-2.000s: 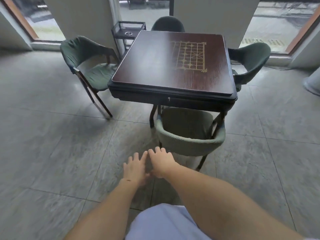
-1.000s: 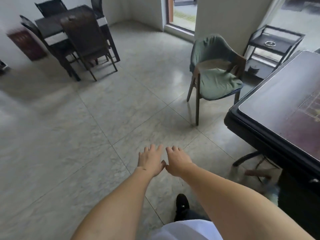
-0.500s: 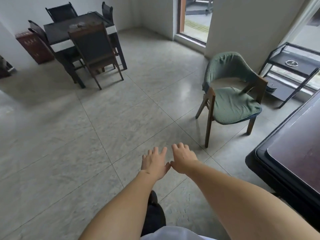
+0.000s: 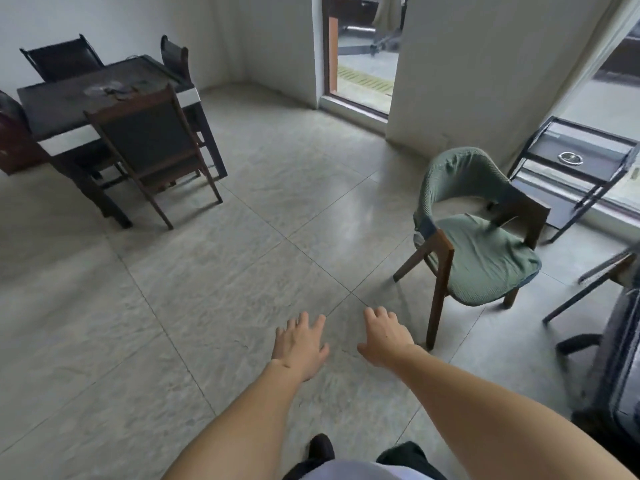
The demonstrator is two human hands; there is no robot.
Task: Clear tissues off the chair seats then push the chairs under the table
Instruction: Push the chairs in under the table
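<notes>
Green chair (image 4: pixel 481 258), brown legs; grey marbled floor (image 4: pixel 214 278)

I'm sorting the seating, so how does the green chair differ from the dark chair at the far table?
The green chair has a curved, cloth-covered back; the dark chair has a straight, flat one. The green chair stands out in the open; the dark chair is tucked against its table. Both have brown wooden legs.

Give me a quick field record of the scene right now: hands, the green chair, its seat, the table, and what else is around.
left hand: open, empty, held out over the floor
right hand: open, empty, nearer the chair
green chair: stands out on the floor, apart from the table, not pushed in
seat: no tissue visible on it
table: dark edge at right of view
side stand: black, beyond the chair, an ashtray on it
far corner: dark table with dark chairs
</notes>
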